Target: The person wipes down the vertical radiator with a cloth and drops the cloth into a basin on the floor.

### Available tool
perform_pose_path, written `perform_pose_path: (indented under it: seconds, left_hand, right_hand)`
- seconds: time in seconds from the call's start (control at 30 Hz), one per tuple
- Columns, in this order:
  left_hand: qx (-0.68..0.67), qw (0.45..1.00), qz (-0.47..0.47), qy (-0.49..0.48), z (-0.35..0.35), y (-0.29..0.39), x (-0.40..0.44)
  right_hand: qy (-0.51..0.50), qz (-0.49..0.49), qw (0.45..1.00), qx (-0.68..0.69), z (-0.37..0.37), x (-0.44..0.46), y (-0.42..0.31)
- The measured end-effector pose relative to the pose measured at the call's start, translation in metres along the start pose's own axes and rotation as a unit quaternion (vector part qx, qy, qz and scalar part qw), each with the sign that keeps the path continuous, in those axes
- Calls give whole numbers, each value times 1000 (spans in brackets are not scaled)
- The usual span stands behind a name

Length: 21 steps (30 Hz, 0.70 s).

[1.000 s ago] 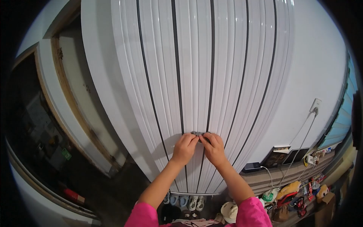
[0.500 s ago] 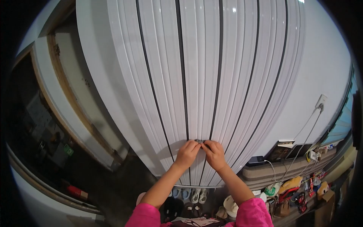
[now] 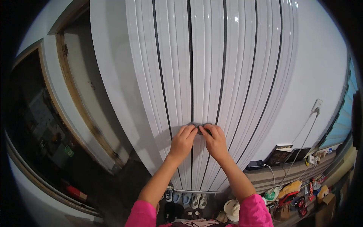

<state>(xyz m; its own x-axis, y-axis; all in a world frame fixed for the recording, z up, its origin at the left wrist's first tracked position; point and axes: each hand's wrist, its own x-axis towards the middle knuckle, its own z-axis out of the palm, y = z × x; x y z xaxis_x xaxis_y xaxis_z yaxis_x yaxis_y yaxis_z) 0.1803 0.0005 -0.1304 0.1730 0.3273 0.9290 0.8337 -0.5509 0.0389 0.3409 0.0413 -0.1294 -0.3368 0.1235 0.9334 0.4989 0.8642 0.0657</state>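
Between my two hands, against the backdrop of a glossy white ribbed panel (image 3: 206,75) with dark vertical stripes, is a small grey cloth (image 3: 199,127). My left hand (image 3: 183,141) pinches its left side with thumb and fingers. On the other side my right hand (image 3: 216,141) grips it in the same way, the fingertips of both hands nearly meeting. Most of the cloth is hidden by the fingers, and its full shape cannot be made out. Whether it touches the panel is unclear.
Several shoes (image 3: 195,201) stand on the floor below the panel. At right, a striped padded bench (image 3: 261,176) carries a phone (image 3: 255,164) with a white cable, near a wall socket (image 3: 317,105). Toys and bags (image 3: 290,189) lie in front of it. A doorway (image 3: 85,90) is at left.
Both hands have risen a little along the panel, and more of the grey cloth shows above the fingers. My view has shifted slightly, so the panel's stripes sit further right.
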Motion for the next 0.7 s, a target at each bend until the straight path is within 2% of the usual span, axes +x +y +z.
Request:
perform_pose_path:
  seconds: [0.17, 0.57, 0.7]
  left_hand:
    - [8, 1000, 13, 27, 22, -17, -18]
    - [3, 1000, -8, -23, 33, -14, -76]
    - [-12, 996, -33, -83, 41, -16, -103]
  right_hand:
    - [3, -14, 1000, -4, 24, -13, 7]
    - [-67, 26, 997, 5, 43, -81, -8]
    - [-126, 50, 991, 4, 42, -100, -14]
